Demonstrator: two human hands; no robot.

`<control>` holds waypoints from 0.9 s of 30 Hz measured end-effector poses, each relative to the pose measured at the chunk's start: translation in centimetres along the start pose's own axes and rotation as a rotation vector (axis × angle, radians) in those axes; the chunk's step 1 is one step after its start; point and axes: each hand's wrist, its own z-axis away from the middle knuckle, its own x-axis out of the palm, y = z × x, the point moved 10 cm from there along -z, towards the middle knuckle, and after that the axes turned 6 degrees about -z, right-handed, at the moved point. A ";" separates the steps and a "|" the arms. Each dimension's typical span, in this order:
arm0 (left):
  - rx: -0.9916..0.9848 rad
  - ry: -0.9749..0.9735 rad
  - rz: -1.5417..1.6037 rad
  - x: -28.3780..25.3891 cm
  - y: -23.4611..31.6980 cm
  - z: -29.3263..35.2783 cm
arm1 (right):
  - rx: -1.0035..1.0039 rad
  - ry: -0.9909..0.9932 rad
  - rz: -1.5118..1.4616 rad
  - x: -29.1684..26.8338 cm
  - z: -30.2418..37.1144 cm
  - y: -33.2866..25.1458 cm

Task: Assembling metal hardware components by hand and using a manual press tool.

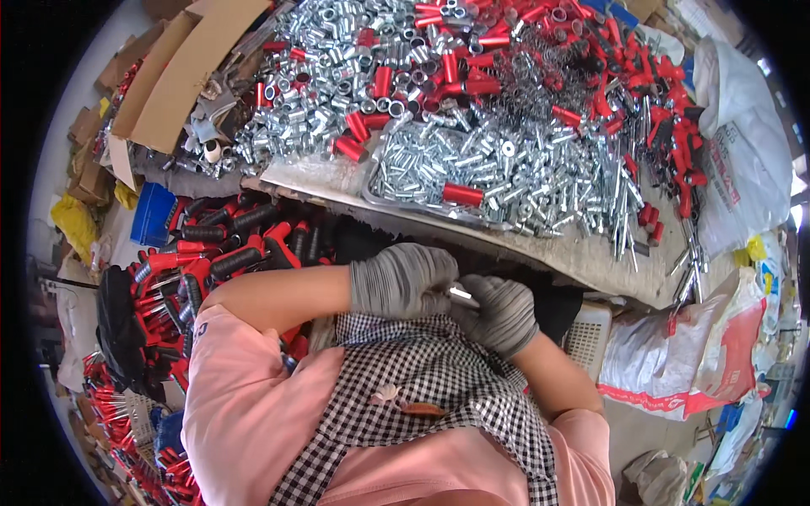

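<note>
Close in front of the checked apron (422, 371), my two hands meet in striped grey gloves. My left hand (403, 281) is closed, its fingertips bunched against a small silver metal piece (461, 293). On the other side my right hand (504, 316) closes its thumb and fingers round the same piece. Only a short bright part of it shows; the rest is hidden by the gloves. Beyond the hands, a clear shallow tray (368, 187) lies on the bench and is heaped with silver bolts and pins (430, 164).
Silver metal sleeves (312, 93) and red tubes (449, 67) cover the bench, with springs (540, 76) among them. Red-and-black handled tools (228, 257) pile up at the left. A cardboard box (181, 80) stands far left. White sacks (666, 350) and a pale plastic basket (588, 337) are at the right.
</note>
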 end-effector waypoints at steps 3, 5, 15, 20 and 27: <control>-0.258 -0.172 0.293 1.8 -3.8 0.2 | -0.001 -0.010 0.049 0.3 0.5 -0.6; -0.207 -0.147 0.223 2.2 -3.6 0.0 | -0.006 -0.015 0.035 0.4 0.7 -0.2; -0.159 -0.180 0.214 3.3 -2.9 -0.9 | -0.022 0.017 0.007 0.7 1.8 1.6; 0.079 0.137 -0.044 1.5 -1.3 0.2 | -0.024 -0.024 -0.009 0.1 1.3 0.7; -0.249 -0.023 0.388 2.9 -2.7 -0.6 | -0.069 0.018 0.055 -0.8 2.7 0.5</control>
